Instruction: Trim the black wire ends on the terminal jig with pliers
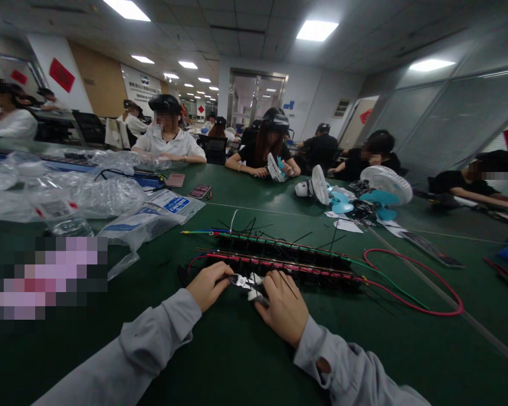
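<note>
My right hand (284, 307) is closed around the pale handles of a small pair of wire cutters (242, 281), whose metal head points left. Beside that head, the fingers of my left hand (210, 286) are pinched together. What lies between them is too small to make out. Just beyond both hands runs a wire bundle with red wires (254, 259) and rows of thin black cable ties. Parallel behind it lies another bundle with a green wire (275, 241), its tie tails sticking up.
A red wire loop (460, 304) spreads to the right. Clear plastic bags (152, 217) and a plastic bottle (59, 206) lie at left. Fan parts (342, 200) with blue blades are at the back right. Across the green table (220, 361) sit several people, one holding a small fan (275, 168).
</note>
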Tool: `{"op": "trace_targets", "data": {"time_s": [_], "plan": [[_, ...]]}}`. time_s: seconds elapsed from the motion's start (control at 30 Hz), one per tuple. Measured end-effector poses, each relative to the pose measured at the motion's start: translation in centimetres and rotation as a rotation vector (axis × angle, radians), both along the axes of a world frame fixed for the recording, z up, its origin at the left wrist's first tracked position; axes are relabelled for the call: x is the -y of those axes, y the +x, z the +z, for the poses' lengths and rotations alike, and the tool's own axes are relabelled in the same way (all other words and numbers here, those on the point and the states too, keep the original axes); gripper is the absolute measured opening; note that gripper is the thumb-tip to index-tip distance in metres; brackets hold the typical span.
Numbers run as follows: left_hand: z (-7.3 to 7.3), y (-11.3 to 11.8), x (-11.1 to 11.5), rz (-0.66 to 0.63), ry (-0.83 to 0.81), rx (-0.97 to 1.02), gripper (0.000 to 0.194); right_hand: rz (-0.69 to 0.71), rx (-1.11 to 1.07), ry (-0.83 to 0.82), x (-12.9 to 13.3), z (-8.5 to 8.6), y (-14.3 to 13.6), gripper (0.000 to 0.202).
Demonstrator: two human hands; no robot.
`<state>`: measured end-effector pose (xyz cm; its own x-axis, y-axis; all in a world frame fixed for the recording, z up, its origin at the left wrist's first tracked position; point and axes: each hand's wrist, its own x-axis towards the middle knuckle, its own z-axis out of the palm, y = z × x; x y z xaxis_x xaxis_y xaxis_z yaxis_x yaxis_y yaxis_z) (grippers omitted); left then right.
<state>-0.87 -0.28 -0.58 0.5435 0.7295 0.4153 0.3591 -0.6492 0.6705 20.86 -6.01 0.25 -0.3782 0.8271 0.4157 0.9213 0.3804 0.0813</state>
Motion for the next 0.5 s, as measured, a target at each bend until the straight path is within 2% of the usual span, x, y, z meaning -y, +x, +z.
{"op": "trace_targets", "data": {"time_s": [0.5], "plan": [[0.09, 0.13, 0.18, 0.002, -0.001, 0.003, 0.010, -0.021, 0.003, -0.051, -0.10, 0.01, -0.17, 0.018]]}}
